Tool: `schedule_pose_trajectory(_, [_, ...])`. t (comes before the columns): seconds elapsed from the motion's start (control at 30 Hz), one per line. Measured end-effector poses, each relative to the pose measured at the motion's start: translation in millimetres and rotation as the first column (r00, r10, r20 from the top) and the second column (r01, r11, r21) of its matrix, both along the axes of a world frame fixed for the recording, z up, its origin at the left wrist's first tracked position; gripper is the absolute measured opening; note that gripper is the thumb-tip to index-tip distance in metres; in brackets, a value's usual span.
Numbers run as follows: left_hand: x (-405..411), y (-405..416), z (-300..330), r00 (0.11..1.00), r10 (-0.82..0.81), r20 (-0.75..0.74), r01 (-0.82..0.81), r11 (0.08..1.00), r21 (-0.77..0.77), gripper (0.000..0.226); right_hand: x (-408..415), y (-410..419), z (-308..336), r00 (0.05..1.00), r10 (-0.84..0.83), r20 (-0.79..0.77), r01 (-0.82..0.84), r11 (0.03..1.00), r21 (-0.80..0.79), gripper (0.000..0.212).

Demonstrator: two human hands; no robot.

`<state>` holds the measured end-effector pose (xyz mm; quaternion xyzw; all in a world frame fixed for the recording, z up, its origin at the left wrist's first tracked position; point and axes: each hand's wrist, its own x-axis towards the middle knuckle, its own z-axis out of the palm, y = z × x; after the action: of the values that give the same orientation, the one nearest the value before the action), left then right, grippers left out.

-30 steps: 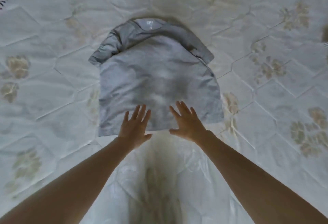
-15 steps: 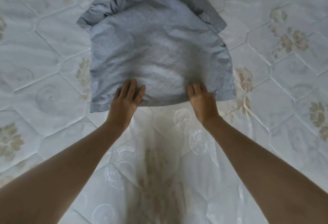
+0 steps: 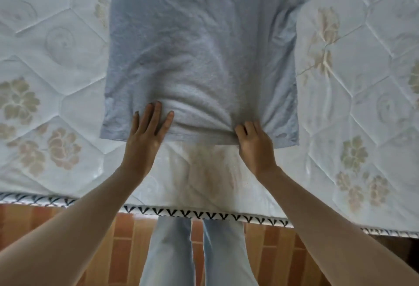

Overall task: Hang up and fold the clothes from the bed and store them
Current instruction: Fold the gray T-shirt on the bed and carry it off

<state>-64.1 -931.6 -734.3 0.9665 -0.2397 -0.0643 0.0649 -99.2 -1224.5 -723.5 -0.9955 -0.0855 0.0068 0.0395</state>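
Quilted mattress (image 3: 56, 63) carries a grey shirt (image 3: 199, 47); left hand (image 3: 145, 136) presses flat on its hem, right hand (image 3: 255, 147) beside it pinches the hem.

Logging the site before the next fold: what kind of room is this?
Most likely a bedroom: a quilted floral mattress with a grey T-shirt spread on it, over a brown tiled floor.

Bare quilted bed (image 3: 56, 59) lies open left and right of the grey shirt (image 3: 199, 54). Bare strip between the shirt's hem and the bed's near edge, crossed by both forearms.
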Motion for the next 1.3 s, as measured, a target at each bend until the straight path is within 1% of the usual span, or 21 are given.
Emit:
schedule_pose_trajectory(0.13, [-56, 17, 7, 0.999, -0.01, -0.047, 0.011, 1.0, 0.027, 0.07, -63, 11, 6, 0.998, 0.035, -0.054, -0.034, 0.999, 0.018, 0.021])
schedule_pose_trajectory(0.23, [-79, 20, 14, 0.999, -0.012, -0.048, 0.013, 1.0, 0.021, 0.069, -85, 17, 9, 0.993, 0.057, -0.105, -0.054, 0.998, 0.026, 0.023])
schedule_pose_trajectory(0.33, [-85, 19, 20, 0.995, -0.003, -0.102, 0.009, 0.998, 0.055, 0.081, -88, 19, 15, 0.981, 0.056, -0.185, -0.052, 0.998, 0.028, 0.018])
schedule_pose_trajectory(0.4, [-82, 19, 26, 0.987, -0.014, -0.16, 0.027, 0.997, 0.074, 0.08, -83, 16, 19, 0.97, 0.082, -0.228, -0.066, 0.995, 0.076, 0.025])
schedule_pose_trajectory(0.43, [-77, 18, 31, 0.982, -0.038, -0.183, 0.05, 0.997, 0.065, 0.072, -80, 14, 20, 0.967, 0.104, -0.233, -0.083, 0.992, 0.096, 0.032])
schedule_pose_trajectory(0.5, [-66, 13, 38, 0.967, -0.109, -0.23, 0.114, 0.993, 0.011, 0.057, -75, 8, 23, 0.956, 0.155, -0.25, -0.129, 0.985, 0.117, 0.05])
schedule_pose_trajectory(0.57, [-53, 1, 42, 0.949, -0.186, -0.253, 0.178, 0.982, -0.057, 0.051, -68, 3, 27, 0.959, 0.165, -0.23, -0.138, 0.982, 0.129, 0.053])
schedule_pose_trajectory(0.63, [-39, -15, 41, 0.944, -0.215, -0.25, 0.201, 0.976, -0.083, 0.051, -60, 0, 31, 0.985, 0.071, -0.159, -0.052, 0.991, 0.12, 0.043])
schedule_pose_trajectory(0.7, [-25, -34, 38, 0.944, -0.217, -0.249, 0.2, 0.976, -0.09, 0.052, -51, -2, 34, 0.985, -0.145, -0.089, 0.153, 0.984, 0.092, 0.026])
schedule_pose_trajectory(0.73, [-18, -45, 35, 0.943, -0.222, -0.247, 0.204, 0.974, -0.094, 0.053, -46, -5, 34, 0.958, -0.277, -0.075, 0.283, 0.956, 0.075, 0.017])
schedule_pose_trajectory(0.77, [-11, -56, 33, 0.941, -0.233, -0.244, 0.214, 0.971, -0.102, 0.054, -41, -9, 34, 0.909, -0.41, -0.076, 0.415, 0.907, 0.068, 0.011])
schedule_pose_trajectory(0.8, [-4, -68, 31, 0.938, -0.249, -0.239, 0.229, 0.967, -0.11, 0.055, -36, -14, 34, 0.845, -0.527, -0.091, 0.534, 0.843, 0.064, 0.017])
schedule_pose_trajectory(0.83, [2, -80, 29, 0.935, -0.269, -0.23, 0.248, 0.962, -0.115, 0.055, -31, -21, 33, 0.782, -0.614, -0.11, 0.622, 0.78, 0.067, 0.023])
schedule_pose_trajectory(0.9, [15, -107, 27, 0.929, -0.304, -0.209, 0.287, 0.952, -0.11, 0.056, -20, -35, 33, 0.67, -0.726, -0.156, 0.741, 0.665, 0.093, 0.03])
schedule_pose_trajectory(1.0, [28, -147, 22, 0.926, -0.335, -0.173, 0.322, 0.942, -0.097, 0.056, -2, -58, 32, 0.507, -0.811, -0.292, 0.861, 0.489, 0.139, 0.034])
schedule_pose_trajectory(1.07, [33, -173, 19, 0.923, -0.352, -0.155, 0.34, 0.935, -0.1, 0.056, 11, -73, 30, 0.405, -0.811, -0.422, 0.914, 0.353, 0.199, 0.037])
schedule_pose_trajectory(1.1, [34, -184, 18, 0.921, -0.359, -0.15, 0.346, 0.933, -0.103, 0.056, 15, -79, 29, 0.38, -0.788, -0.484, 0.924, 0.307, 0.227, 0.038])
schedule_pose_trajectory(1.13, [36, -194, 18, 0.92, -0.366, -0.141, 0.354, 0.93, -0.102, 0.056, 18, -83, 29, 0.391, -0.756, -0.525, 0.92, 0.312, 0.236, 0.037])
schedule_pose_trajectory(1.23, [37, -220, 18, 0.906, -0.405, -0.123, 0.399, 0.914, -0.073, 0.056, 17, -88, 28, 0.489, -0.67, -0.558, 0.862, 0.468, 0.194, 0.03])
schedule_pose_trajectory(1.27, [37, -227, 18, 0.9, -0.418, -0.122, 0.414, 0.908, -0.058, 0.057, 14, -89, 29, 0.5, -0.668, -0.55, 0.853, 0.489, 0.182, 0.029])
schedule_pose_trajectory(1.3, [37, -233, 17, 0.896, -0.427, -0.123, 0.425, 0.904, -0.043, 0.057, 9, -91, 31, 0.491, -0.684, -0.54, 0.86, 0.48, 0.173, 0.027])
